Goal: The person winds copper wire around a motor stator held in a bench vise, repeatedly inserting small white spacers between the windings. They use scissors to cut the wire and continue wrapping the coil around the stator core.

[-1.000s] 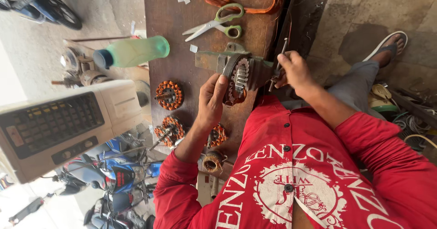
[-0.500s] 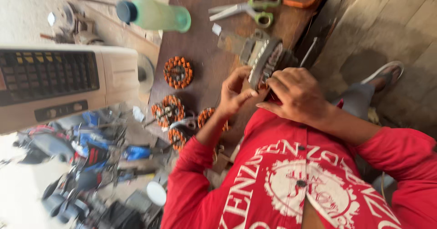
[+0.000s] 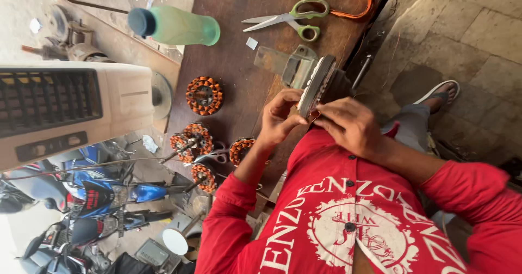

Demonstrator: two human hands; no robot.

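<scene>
Setting: brown workbench point(image 3: 234, 51) beside a stone floor, seen from my head camera.
Stator: round laminated stator point(image 3: 315, 83) stands on edge at the bench's near side, its flat face toward my left hand.
Left hand: my left hand point(image 3: 280, 116) is closed, fingers pinching the stator's rim.
Right hand: my right hand point(image 3: 350, 124) is curled shut on the opposite rim.
Nearer hand: both touch; neither leads.
Nearby: green-handled scissors point(image 3: 296, 18), copper-wound coils point(image 3: 204, 95).

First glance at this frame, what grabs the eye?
Both hands, left hand and right hand, pinch a round metal stator clamped on edge at the brown workbench's near side. Copper-wound stators lie scattered to the left on the bench. Farther back lie green-handled scissors and a pale green bottle on its side.
</scene>
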